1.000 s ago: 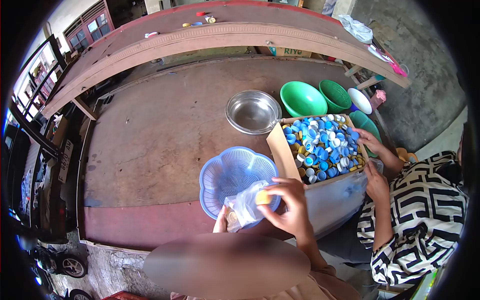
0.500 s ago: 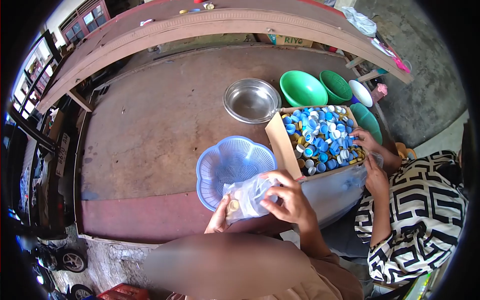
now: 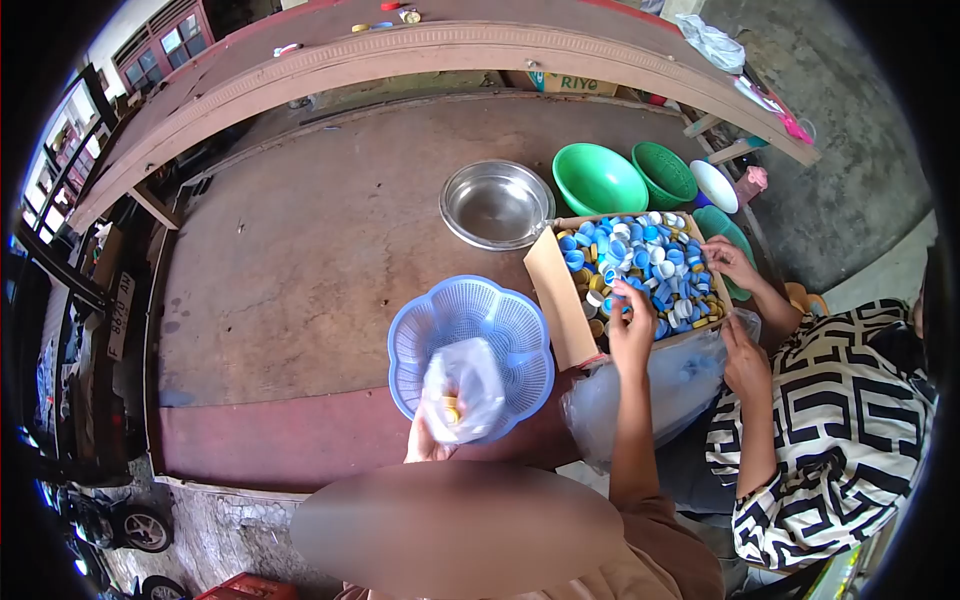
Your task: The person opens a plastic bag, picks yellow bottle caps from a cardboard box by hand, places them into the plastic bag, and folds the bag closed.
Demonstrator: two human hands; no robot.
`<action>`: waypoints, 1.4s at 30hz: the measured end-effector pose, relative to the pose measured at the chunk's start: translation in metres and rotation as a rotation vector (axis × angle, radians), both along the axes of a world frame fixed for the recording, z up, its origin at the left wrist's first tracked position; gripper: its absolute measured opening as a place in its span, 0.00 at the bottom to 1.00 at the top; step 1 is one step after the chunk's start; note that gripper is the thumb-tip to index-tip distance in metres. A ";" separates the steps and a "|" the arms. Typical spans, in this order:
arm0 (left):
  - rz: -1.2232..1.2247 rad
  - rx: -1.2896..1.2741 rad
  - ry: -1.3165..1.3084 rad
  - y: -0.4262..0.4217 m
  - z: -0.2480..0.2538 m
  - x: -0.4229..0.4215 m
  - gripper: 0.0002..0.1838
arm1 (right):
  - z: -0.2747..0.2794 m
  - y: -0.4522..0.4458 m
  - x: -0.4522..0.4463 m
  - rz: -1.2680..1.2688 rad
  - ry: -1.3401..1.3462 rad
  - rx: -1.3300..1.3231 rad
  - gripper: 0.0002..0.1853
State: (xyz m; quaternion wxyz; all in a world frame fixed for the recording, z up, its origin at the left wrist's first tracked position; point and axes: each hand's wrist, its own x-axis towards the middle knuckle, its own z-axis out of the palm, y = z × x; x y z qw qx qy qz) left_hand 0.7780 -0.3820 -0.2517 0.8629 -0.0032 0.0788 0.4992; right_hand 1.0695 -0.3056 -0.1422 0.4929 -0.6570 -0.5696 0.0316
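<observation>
Left hand [image 3: 427, 440]: was at the lower middle of the frame, grip clamped on the side of a clear bag [image 3: 478, 370].
Clear bag: sat over the near part of the blue basket [image 3: 528, 350] from this angle, couldn't tell if the two touched. A yellow cap [image 3: 451, 408] showed through the plastic.
Right hand [image 3: 630, 335]: reached in right of centre, fingertips over the near left part of the heaped caps [image 3: 660, 262]. Honestly couldn't tell if that grip had closed on one or was just hovering.
Box [image 3: 570, 315]: cardboard, centre right, loaded with those blue, white and yellow caps, left flap angled out toward the blue basket.
Other person: one hand [image 3: 730, 262] at the box's right edge, the other hand [image 3: 748, 358] by its lower right corner, near a big plastic sack [image 3: 640, 410].
Worktop [image 3: 300, 300]: brown, with a steel bowl [image 3: 497, 200] and a green bowl [image 3: 600, 180] upper middle.
Picking tip: imo a light fingertip pinch on one loose top cap beat digging, since a heap that full could've slid over the edge.
Bag tip: looked worth keeping the plastic steady and upright, mouth spread, without squeezing the film shut.
Elbow room: sticking to the box's left side seemed smart, with the other person's hands over on the right.
</observation>
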 end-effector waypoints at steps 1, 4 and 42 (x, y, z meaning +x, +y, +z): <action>-0.017 0.045 -0.012 0.001 -0.005 -0.002 0.25 | -0.018 0.009 0.026 -0.022 -0.237 0.010 0.13; -0.012 -0.070 0.211 0.003 0.008 0.003 0.25 | -0.031 0.020 0.047 0.026 -0.447 -0.135 0.15; 0.190 0.171 0.679 0.001 0.010 0.020 0.10 | -0.046 -0.044 -0.092 0.827 0.430 -0.428 0.11</action>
